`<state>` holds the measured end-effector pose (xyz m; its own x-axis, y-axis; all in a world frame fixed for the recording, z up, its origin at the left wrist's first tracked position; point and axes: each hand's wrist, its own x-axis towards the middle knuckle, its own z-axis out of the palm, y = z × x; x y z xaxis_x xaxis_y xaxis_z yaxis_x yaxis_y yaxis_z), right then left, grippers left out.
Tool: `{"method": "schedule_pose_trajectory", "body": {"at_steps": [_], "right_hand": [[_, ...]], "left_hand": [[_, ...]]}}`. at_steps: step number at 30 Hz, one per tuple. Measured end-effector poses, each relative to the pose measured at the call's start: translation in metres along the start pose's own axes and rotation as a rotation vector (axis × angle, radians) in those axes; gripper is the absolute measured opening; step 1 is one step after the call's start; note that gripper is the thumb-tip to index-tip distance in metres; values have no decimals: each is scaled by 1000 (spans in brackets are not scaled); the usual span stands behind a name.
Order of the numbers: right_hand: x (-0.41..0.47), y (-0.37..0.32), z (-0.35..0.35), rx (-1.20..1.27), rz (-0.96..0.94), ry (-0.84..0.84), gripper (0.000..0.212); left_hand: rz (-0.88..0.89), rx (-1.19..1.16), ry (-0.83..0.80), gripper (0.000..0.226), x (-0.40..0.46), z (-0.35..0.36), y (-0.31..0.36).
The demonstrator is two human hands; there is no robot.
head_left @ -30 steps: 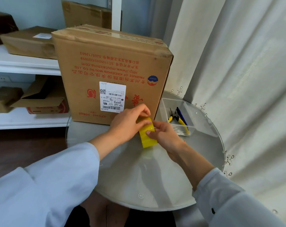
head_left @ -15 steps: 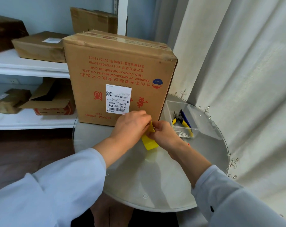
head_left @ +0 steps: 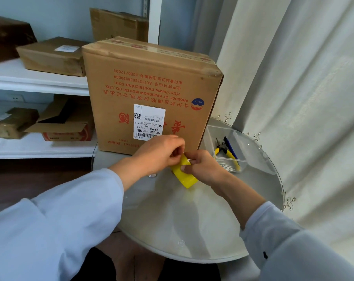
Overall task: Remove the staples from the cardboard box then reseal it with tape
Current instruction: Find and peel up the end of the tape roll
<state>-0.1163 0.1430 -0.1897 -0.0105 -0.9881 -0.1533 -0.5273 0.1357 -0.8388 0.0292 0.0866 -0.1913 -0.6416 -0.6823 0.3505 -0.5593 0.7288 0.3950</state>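
Both hands meet on the tape (head_left: 184, 175), just before the box (head_left: 151, 94); the right hand (head_left: 202, 167) grips the roll; the left hand (head_left: 162, 153) pinches its upper edge, probably seeking the free end; the box top lies above, away from both.

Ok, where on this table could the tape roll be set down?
Bare glass lies on the round table near its front rim, below both hands. The far side is crowded: the cardboard box stands there, with the clear tray of pliers beside it.
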Motion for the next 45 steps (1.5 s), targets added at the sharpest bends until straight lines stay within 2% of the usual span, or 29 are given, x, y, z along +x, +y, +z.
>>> {"method": "schedule_pose_trajectory", "body": {"at_steps": [7, 16, 20, 22, 25, 30, 32, 38, 45], "right_hand": [[-6, 4, -16, 22, 15, -54, 23], [-6, 5, -18, -4, 16, -84, 24], [-6, 4, -18, -15, 26, -72, 24], [-6, 4, -19, -6, 37, -67, 26], [-6, 3, -18, 2, 35, -65, 26], [-6, 1, -16, -2, 43, -37, 25], [-5, 1, -16, 2, 50, -35, 26], [-6, -1, -14, -41, 33, -48, 23], [-4, -3, -11, -78, 19, -42, 24]], "left_hand": [[-204, -435, -27, 10, 2, 11, 6], [-247, -524, -83, 15, 0, 12, 4], [-273, -575, -69, 3, -1, 11, 4], [-296, -589, -43, 11, -2, 11, 3], [-289, -517, 39, 17, -1, 15, -1], [-300, -369, 405, 5, -12, 41, 7], [-296, -326, 476, 7, -16, 48, 10], [-204, -120, 458, 7, -20, 46, 10], [-195, -84, 464, 3, -23, 44, 10]]}}
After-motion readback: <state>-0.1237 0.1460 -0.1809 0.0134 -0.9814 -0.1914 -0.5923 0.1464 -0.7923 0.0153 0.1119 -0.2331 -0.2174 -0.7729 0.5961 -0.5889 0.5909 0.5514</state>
